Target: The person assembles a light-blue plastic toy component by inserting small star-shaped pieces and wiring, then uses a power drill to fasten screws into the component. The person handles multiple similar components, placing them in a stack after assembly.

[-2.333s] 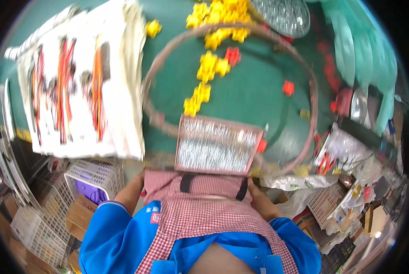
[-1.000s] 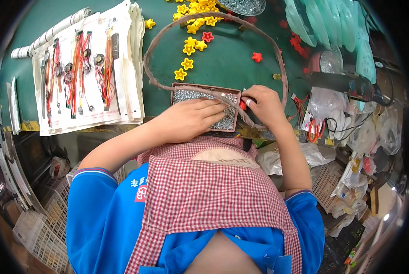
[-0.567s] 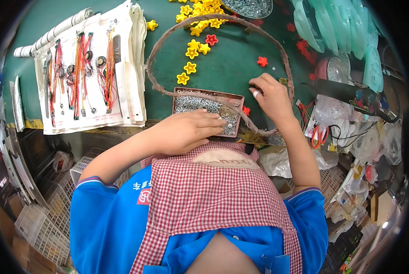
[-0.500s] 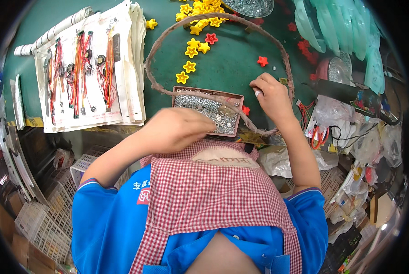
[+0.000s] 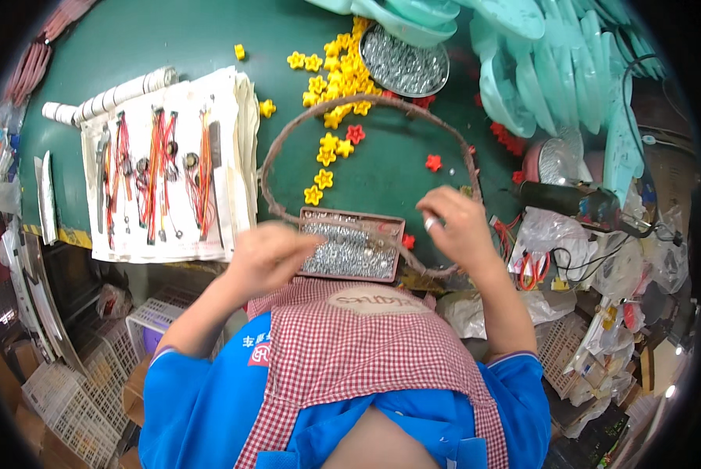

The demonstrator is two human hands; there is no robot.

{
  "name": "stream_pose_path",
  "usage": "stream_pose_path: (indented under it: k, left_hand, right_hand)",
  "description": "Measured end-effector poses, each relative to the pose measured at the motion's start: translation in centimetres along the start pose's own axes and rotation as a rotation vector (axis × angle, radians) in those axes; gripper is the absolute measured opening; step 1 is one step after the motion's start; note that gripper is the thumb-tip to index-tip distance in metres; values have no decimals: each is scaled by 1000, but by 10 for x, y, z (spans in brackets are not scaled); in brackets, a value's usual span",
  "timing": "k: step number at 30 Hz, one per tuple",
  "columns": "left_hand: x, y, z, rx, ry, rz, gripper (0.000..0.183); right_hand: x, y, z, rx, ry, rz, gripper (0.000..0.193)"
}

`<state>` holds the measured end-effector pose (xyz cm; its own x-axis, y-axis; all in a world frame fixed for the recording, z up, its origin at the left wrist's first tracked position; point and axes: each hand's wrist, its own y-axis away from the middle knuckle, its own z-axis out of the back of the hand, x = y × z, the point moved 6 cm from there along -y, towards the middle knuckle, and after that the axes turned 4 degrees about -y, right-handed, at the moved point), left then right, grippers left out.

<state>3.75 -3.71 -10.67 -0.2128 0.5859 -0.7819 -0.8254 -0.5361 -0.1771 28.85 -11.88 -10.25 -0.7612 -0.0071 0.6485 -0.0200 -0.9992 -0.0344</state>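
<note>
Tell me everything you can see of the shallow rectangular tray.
The rectangular tray is shallow, open-topped and pinkish brown, perhaps plastic. It lies flat at the near edge of the green table, holding many small silvery, metal-looking pieces. A brown hoop crosses over it. The blurred left hand overlaps its left edge; contact is unclear.

left hand (image 5: 270,258): hovering, blurred, by tray (image 5: 398,254)
right hand (image 5: 457,227): curving near red star (image 5: 408,241)
tray: holding metal bits (image 5: 336,256)
hoop (image 5: 266,172): crossing tray
</note>
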Motion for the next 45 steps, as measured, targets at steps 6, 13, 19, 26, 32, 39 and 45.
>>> stream_pose_path:
  k: [6, 13, 19, 26, 32, 39, 45]
  left_hand:
    - [11, 94, -15, 378, 655, 432, 57]
    - [1, 187, -52, 394, 849, 735, 73]
    - [-10, 207, -22, 506, 1033, 1145, 68]
    - [6, 245, -64, 279, 874, 1216, 74]
    - [0, 216, -58, 82, 888, 1151, 45]
    - [5, 222, -61, 35, 925, 1105, 42]
    - [14, 213, -54, 166, 680, 899, 40]
  right_hand:
    - [56, 9, -40, 389, -174, 254, 30]
    - [-2, -140, 139, -755, 818, 406, 32]
    - [-75, -224, 167, -349, 697, 132, 33]
    - [-10, -148, 191, -676, 780, 307, 24]
    - [46, -82, 174, -740, 572, 331, 16]
    - [79, 29, 86, -517, 545, 573, 18]
    - [59, 99, 18, -340, 434, 498, 24]
